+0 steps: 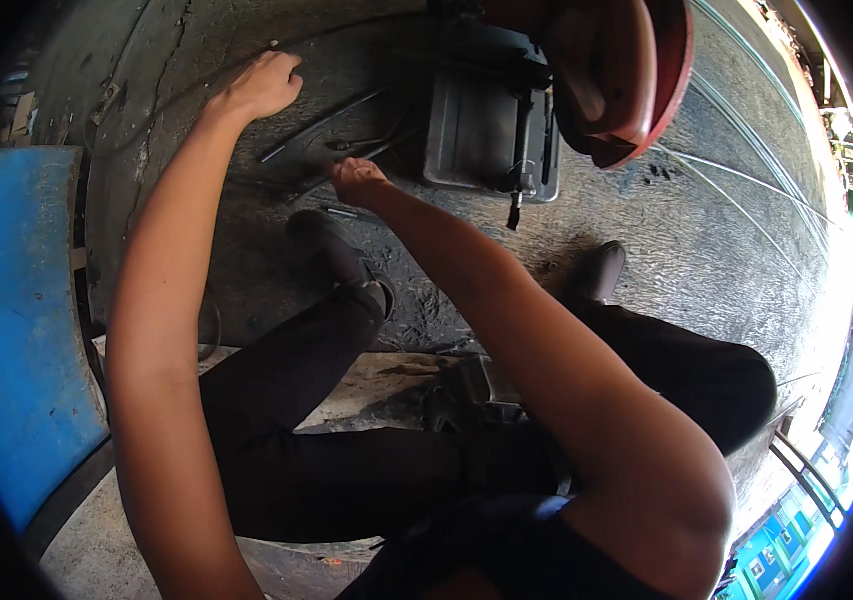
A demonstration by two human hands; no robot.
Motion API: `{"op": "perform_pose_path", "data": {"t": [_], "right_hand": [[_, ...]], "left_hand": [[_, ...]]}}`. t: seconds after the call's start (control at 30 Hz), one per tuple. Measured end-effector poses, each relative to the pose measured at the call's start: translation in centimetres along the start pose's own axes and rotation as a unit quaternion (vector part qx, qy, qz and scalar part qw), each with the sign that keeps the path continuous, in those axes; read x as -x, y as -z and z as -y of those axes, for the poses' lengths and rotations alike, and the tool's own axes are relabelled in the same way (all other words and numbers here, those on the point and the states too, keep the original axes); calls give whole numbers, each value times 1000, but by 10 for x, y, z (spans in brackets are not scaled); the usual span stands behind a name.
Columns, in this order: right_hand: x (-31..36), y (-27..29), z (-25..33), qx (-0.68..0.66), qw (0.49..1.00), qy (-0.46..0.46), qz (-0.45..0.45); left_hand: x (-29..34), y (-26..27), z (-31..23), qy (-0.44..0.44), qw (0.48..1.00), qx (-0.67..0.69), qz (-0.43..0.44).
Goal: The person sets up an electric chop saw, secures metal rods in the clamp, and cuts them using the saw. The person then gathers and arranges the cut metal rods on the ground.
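My left hand (pixel 265 86) is low over the dark floor at the upper left. Its fingers curl inward, and whatever they hold, if anything, is hidden. Nearer to me, my right hand (pixel 357 181) is closed and slightly blurred; what is in it cannot be made out. A dark rod (pixel 387 147) runs along the floor right by this hand. Between the two hands lies another dark rod (pixel 319 126). A short metal piece (pixel 342 212) rests on the floor just below my right hand.
A dark case (pixel 444 140) with a brush-like piece (pixel 515 215) at its edge stands ahead. Above right looms a red, round-edged machine part (pixel 637 90). Long thin rods (pixel 737 175) lie at right. A blue panel (pixel 17 320) is at left; my shoes (pixel 599 270) flank the work spot.
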State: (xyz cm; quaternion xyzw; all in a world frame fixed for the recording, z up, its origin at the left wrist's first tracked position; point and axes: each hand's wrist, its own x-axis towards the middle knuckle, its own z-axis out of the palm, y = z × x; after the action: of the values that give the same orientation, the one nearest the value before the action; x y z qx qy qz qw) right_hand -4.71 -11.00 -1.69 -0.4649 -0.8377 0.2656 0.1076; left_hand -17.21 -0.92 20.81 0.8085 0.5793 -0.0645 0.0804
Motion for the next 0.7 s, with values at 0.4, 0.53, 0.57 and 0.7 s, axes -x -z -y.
{"op": "perform_pose_path", "data": {"t": [0.4,0.53,0.57,0.7], "right_hand": [[229,106,-7,-116,863,-325,-369],[238,58,-107,-294,801,-330,-403],[241,53,-100,-337,776,-345,-407],[262,36,-116,-757,485,-296,-322]], "left_hand": [[33,54,-77,-44,998,-37,-24],[30,95,-123,-138,981,-3,-140],[39,101,-128,-128,982,-11,-135],[58,125,-183,-196,961,60,-184]]}}
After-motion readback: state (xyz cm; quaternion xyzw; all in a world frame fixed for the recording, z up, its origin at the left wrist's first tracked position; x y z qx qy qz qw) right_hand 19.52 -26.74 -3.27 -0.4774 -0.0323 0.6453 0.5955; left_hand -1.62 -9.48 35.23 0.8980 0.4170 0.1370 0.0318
